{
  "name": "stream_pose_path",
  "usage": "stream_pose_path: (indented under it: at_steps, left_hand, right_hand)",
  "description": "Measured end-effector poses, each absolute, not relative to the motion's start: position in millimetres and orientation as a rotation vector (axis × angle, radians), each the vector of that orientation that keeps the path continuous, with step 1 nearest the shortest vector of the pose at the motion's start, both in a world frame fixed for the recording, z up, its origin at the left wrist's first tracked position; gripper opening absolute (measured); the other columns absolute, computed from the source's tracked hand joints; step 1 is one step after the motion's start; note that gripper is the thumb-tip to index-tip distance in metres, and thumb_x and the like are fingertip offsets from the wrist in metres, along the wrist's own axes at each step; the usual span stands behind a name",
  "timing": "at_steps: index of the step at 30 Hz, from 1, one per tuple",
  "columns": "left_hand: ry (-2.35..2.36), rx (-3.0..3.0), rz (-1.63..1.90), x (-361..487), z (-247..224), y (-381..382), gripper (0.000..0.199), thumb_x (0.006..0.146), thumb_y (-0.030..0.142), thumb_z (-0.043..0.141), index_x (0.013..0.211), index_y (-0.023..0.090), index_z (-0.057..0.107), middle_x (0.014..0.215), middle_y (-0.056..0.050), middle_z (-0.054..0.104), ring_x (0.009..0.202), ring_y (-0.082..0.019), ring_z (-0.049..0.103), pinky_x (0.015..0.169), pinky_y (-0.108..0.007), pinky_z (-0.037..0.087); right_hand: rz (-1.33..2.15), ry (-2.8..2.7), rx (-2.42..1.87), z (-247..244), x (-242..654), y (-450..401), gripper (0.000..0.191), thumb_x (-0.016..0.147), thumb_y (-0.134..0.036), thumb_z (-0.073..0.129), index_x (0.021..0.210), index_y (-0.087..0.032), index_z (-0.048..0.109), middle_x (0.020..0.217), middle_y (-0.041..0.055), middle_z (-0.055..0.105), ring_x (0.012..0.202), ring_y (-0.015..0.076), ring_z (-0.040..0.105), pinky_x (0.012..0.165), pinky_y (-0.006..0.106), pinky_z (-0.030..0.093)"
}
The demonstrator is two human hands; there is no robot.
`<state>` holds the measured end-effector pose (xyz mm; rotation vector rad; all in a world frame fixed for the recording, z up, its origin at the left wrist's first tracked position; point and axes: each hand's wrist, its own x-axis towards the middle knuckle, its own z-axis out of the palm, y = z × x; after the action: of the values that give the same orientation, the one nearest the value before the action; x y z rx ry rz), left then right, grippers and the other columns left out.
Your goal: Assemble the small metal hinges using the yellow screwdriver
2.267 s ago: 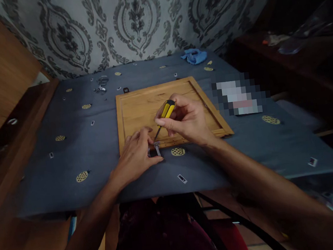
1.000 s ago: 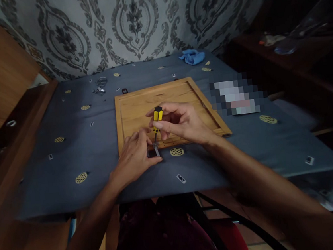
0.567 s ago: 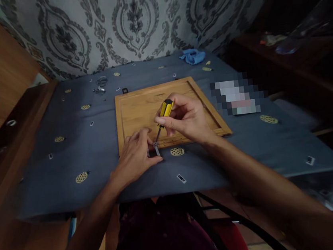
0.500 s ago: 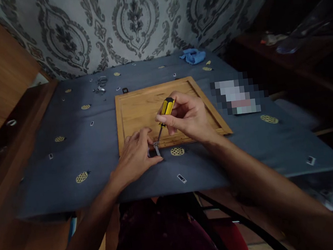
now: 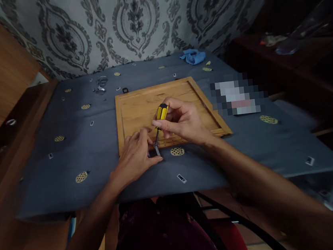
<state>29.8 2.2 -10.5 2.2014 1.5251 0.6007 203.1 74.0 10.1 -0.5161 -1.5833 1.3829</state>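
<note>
A framed wooden panel lies on the blue cloth-covered table. At the panel's near edge my left hand grips a small metal hinge between thumb and fingers. My right hand is closed around a yellow and black screwdriver, which tilts slightly to the right at its handle. The screwdriver's tip meets the hinge; any screw under it is too small to make out.
Metal hinge parts lie at the back left. A blue cloth is at the back right, and a pixelated item lies right of the panel. Patterned wall covering rises behind the table.
My right hand has shifted slightly left and down with the screwdriver, which now stands more upright. My left hand has stayed on the hinge.
</note>
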Motion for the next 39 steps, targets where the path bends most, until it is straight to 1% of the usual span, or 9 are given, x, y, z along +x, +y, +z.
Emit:
stream_pose_path:
  at_steps: [5,8,13,16,18,22,28,34,39]
  left_hand:
    - [1.537,2.204,0.594,30,-10,2,0.067,0.072,0.023,0.089,0.122,0.020,0.044,0.104,-0.005,0.070,0.112,-0.033,0.065,0.096,-0.049,0.048]
    - [1.545,2.205,0.586,30,-9,2,0.066,0.071,0.024,0.089,0.121,0.020,0.045,0.104,-0.004,0.069,0.111,-0.032,0.065,0.095,-0.048,0.048]
    - [1.541,2.208,0.595,30,-9,2,0.066,0.072,0.024,0.089,0.121,0.021,0.045,0.104,-0.004,0.069,0.113,-0.033,0.065,0.096,-0.049,0.048]
    - [1.539,2.196,0.593,30,-9,2,0.067,0.072,0.023,0.088,0.123,0.021,0.044,0.104,-0.004,0.069,0.113,-0.033,0.065,0.096,-0.050,0.048]
    - [1.538,2.184,0.586,30,-9,2,0.065,0.073,0.022,0.087,0.123,0.021,0.045,0.103,-0.004,0.069,0.113,-0.033,0.065,0.096,-0.050,0.048]
    - [1.529,2.174,0.592,30,-9,3,0.064,0.073,0.022,0.087,0.121,0.020,0.046,0.103,-0.004,0.068,0.114,-0.033,0.064,0.097,-0.050,0.048]
    - [1.535,2.189,0.592,30,-9,2,0.067,0.071,0.023,0.090,0.120,0.020,0.045,0.102,-0.004,0.069,0.112,-0.032,0.065,0.096,-0.048,0.048]
    - [1.527,2.188,0.605,29,-10,2,0.063,0.073,0.024,0.088,0.120,0.021,0.046,0.102,-0.003,0.068,0.114,-0.032,0.065,0.097,-0.049,0.048]
    - [1.539,2.181,0.600,29,-10,2,0.070,0.073,0.024,0.088,0.127,0.020,0.044,0.104,-0.004,0.068,0.112,-0.032,0.065,0.097,-0.048,0.048]
  right_hand:
    - [1.393,-1.633,-0.511,11,209,74,0.035,0.082,-0.046,0.082,0.091,-0.016,0.066,0.081,-0.0020,0.066,0.049,0.0050,0.059,0.045,0.019,0.050]
    - [1.376,-1.671,-0.534,11,211,73,0.033,0.089,-0.045,0.075,0.101,-0.015,0.070,0.080,-0.0007,0.066,0.050,0.0061,0.061,0.046,0.019,0.047]
    - [1.332,-1.668,-0.514,10,209,74,0.031,0.083,-0.044,0.081,0.086,-0.017,0.067,0.074,-0.0037,0.062,0.049,0.0060,0.059,0.045,0.020,0.050]
    - [1.295,-1.669,-0.517,9,207,75,0.037,0.077,-0.044,0.086,0.077,-0.019,0.060,0.069,-0.0057,0.058,0.049,0.0063,0.056,0.045,0.020,0.052]
    - [1.273,-1.658,-0.535,8,206,76,0.041,0.073,-0.044,0.089,0.075,-0.019,0.056,0.067,-0.0066,0.056,0.050,0.0060,0.054,0.043,0.019,0.049]
    - [1.316,-1.645,-0.560,10,207,75,0.043,0.071,-0.043,0.090,0.076,-0.020,0.054,0.067,-0.0067,0.054,0.053,0.0065,0.053,0.044,0.018,0.048]
    - [1.343,-1.688,-0.486,13,210,74,0.030,0.082,-0.041,0.082,0.086,-0.018,0.063,0.073,-0.0046,0.062,0.051,0.0059,0.059,0.048,0.018,0.051]
    - [1.254,-1.605,-0.544,7,203,71,0.040,0.073,-0.046,0.088,0.077,-0.022,0.056,0.067,-0.0064,0.057,0.048,0.0064,0.053,0.040,0.019,0.049]
    - [1.130,-1.541,-0.582,8,201,68,0.042,0.078,-0.049,0.085,0.076,-0.023,0.052,0.067,-0.0063,0.051,0.046,0.0069,0.047,0.038,0.022,0.042]
